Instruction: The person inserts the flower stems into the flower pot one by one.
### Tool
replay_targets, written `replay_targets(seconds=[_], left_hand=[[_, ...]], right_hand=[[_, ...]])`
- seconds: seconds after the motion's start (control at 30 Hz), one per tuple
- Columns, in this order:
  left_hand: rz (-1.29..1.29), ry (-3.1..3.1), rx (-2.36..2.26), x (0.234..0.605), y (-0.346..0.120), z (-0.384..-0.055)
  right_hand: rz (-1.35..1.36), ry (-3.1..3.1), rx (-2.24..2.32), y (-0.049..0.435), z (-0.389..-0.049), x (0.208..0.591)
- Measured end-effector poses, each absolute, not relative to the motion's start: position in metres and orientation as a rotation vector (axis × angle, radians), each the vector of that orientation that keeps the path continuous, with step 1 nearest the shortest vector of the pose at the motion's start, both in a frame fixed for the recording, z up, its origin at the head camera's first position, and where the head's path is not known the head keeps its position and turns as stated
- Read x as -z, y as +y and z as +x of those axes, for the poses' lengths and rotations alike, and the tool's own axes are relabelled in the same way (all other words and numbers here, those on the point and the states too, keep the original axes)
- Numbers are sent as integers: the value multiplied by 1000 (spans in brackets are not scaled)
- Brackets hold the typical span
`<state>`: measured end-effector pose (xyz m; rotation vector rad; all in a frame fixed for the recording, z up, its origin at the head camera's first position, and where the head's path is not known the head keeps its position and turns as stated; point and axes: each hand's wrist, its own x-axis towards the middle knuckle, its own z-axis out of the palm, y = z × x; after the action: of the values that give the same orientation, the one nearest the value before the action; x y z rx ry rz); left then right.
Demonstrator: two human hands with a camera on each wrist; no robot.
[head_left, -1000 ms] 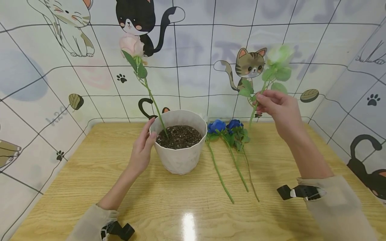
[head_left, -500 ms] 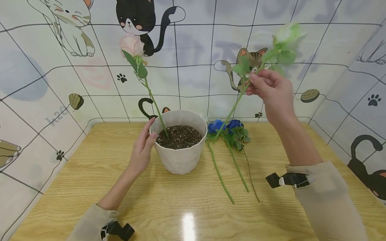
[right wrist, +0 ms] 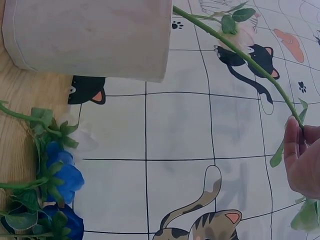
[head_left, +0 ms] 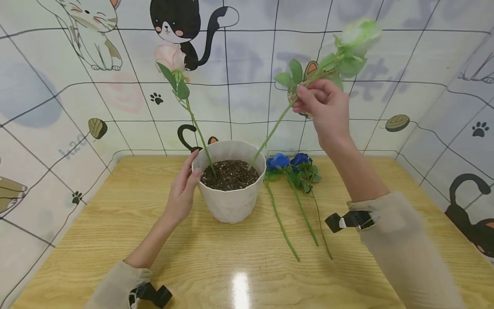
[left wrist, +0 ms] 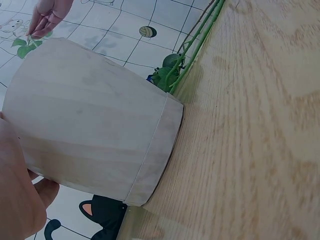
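One white faceted pot (head_left: pixel 229 206) of dark speckled soil (head_left: pixel 235 176), on a pale wood-grain table (head_left: pixel 193 257). Left hand (head_left: pixel 183 189) holds its left side, thumb at the rim, fingers round the outer wall. Two roses at the pot: one pale pink rose (head_left: pixel 170 58), stem standing in the soil, leaning left; one green-white rose (head_left: pixel 356 38), stem pinched between right hand's (head_left: pixel 328 107) thumb and fingers, lower end at the soil's right side, depth unclear. Three more lie right of the pot: two blue roses (head_left: pixel 278 162), one white rose (right wrist: pixel 82 140). Faint lettering on the cat-printed wall sheet (head_left: pixel 247 103), not legible; one brown-striped cat (right wrist: pixel 215 227).
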<state>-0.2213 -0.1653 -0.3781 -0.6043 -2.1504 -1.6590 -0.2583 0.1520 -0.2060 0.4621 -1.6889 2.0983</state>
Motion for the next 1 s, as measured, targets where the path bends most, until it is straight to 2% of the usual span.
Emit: replay_targets(seconds=[1.0], left_hand=[[-610,-2125,1630,379,-165,-223]], right_hand=[[493,-2084,-1663,85,-293,235]])
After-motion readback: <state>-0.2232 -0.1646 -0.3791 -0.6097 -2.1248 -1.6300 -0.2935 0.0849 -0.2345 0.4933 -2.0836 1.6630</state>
